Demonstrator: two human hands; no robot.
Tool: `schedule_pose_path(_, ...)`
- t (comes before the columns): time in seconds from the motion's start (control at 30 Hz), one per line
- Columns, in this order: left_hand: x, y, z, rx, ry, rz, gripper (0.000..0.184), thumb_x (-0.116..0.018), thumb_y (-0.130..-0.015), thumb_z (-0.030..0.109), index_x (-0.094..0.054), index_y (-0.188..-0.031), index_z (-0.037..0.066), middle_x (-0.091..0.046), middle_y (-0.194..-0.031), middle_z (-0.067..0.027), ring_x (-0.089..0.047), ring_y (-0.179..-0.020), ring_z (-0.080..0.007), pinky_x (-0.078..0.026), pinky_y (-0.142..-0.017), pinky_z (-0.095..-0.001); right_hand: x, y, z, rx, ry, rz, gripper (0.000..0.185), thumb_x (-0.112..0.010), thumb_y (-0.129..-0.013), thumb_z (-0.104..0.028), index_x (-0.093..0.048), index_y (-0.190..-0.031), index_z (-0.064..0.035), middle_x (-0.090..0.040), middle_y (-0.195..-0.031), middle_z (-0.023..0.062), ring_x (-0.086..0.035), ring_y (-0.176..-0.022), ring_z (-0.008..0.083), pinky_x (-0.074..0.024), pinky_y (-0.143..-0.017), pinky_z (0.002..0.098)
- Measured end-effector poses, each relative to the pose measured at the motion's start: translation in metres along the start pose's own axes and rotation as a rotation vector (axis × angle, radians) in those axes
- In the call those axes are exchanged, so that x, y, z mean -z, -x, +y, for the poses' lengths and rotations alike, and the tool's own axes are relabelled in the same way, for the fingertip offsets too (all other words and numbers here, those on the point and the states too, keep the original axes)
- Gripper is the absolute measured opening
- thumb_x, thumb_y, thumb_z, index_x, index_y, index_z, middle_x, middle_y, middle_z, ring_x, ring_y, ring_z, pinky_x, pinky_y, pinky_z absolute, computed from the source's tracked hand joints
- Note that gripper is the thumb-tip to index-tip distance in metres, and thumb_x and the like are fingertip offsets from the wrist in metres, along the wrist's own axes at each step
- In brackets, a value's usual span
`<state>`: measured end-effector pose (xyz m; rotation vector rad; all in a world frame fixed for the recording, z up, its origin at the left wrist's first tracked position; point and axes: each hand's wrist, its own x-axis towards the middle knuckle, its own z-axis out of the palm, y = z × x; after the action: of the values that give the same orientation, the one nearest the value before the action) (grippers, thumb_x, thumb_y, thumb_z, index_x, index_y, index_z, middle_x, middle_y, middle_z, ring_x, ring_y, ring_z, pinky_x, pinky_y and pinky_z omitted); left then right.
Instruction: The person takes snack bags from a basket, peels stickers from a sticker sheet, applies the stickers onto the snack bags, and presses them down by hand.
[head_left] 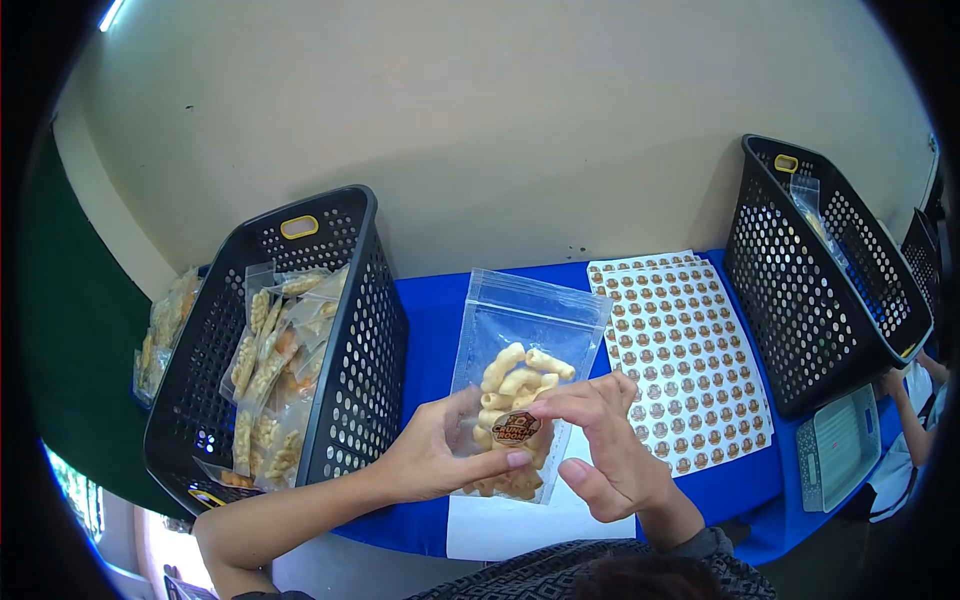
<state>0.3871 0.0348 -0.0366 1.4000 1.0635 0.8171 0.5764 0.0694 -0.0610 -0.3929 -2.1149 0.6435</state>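
A clear zip bag (535,312) of pale tube-shaped puffed snacks is held up in front of me. My left hand (430,450) grips it from its left side, thumb across the lower front. On the bag's front is a round brown sticker (516,428) with lettering. My right hand (612,445) is at the bag's right side, its index fingertip touching the sticker's upper right edge. The thumb of that hand stands apart from the index finger, and its other fingers are partly hidden.
At left, a black perforated basket (345,370) contains several bagged snacks. More bags (165,330) lie beyond it. Sheets of round stickers (685,370) lie on the blue tablecloth (430,310). At right are another black basket (790,300), a pale tray (840,450) and another person's arm (912,425).
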Motion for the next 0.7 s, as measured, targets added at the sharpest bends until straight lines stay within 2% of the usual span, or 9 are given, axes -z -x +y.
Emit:
schedule_pose_path(0.33, 0.0, 0.0, -0.004, 0.004, 0.03, 0.004, 0.048, -0.061, -0.076, 0.02, -0.04, -0.112, -0.005, -0.051, -0.103, -0.0116, -0.048, -0.096, -0.015, -0.04, -0.083, -0.0291, 0.0, 0.0, 0.0, 0.013, 0.046, -0.008, 0.039, -0.044, -0.074, -0.021, -0.042, -0.11, -0.0055, -0.048, -0.095, 0.007, -0.037, -0.087, 0.0193, -0.0181, -0.078, 0.0345)
schedule_pose_path(0.5, -0.002, 0.0, -0.004, -0.003, 0.006, 0.054, 0.041, -0.058, -0.077, 0.017, -0.043, -0.108, -0.006, -0.053, -0.1, -0.0119, -0.052, -0.089, -0.0138, -0.044, -0.075, -0.0266, 0.001, 0.001, -0.002, 0.013, 0.11, -0.076, 0.04, -0.045, -0.076, -0.026, -0.042, -0.11, -0.0057, -0.048, -0.1, 0.0076, -0.037, -0.089, 0.0195, -0.0193, -0.077, 0.0348)
schedule_pose_path(0.6, -0.002, 0.0, -0.007, -0.101, -0.055, 0.068, 0.039, -0.058, -0.078, 0.017, -0.044, -0.106, -0.006, -0.055, -0.095, -0.0118, -0.054, -0.084, -0.0131, -0.046, -0.071, -0.0258, -0.005, 0.0, 0.0, 0.053, 0.169, 0.04, 0.043, -0.047, -0.077, -0.031, -0.042, -0.111, -0.0054, -0.044, -0.11, 0.0103, -0.037, -0.095, 0.0201, -0.0204, -0.079, 0.0352)
schedule_pose_path(0.67, -0.006, 0.001, -0.007, -0.09, -0.061, 0.087, 0.039, -0.058, -0.078, 0.017, -0.044, -0.105, -0.007, -0.056, -0.094, -0.012, -0.054, -0.084, -0.0131, -0.046, -0.071, -0.0259, -0.004, 0.002, 0.008, 0.073, 0.126, 0.286, 0.045, -0.046, -0.078, -0.034, -0.042, -0.111, -0.0049, -0.038, -0.118, 0.0141, -0.035, -0.1, 0.0213, -0.021, -0.082, 0.0352)
schedule_pose_path(0.7, -0.007, 0.002, -0.007, -0.077, -0.068, 0.104, 0.039, -0.058, -0.078, 0.018, -0.044, -0.105, -0.008, -0.056, -0.092, -0.0122, -0.054, -0.083, -0.013, -0.046, -0.07, -0.026, -0.002, 0.004, 0.01, 0.051, 0.105, 0.314, 0.046, -0.047, -0.077, -0.035, -0.042, -0.112, -0.0045, -0.035, -0.119, 0.0175, -0.032, -0.106, 0.0238, -0.0204, -0.084, 0.0348)
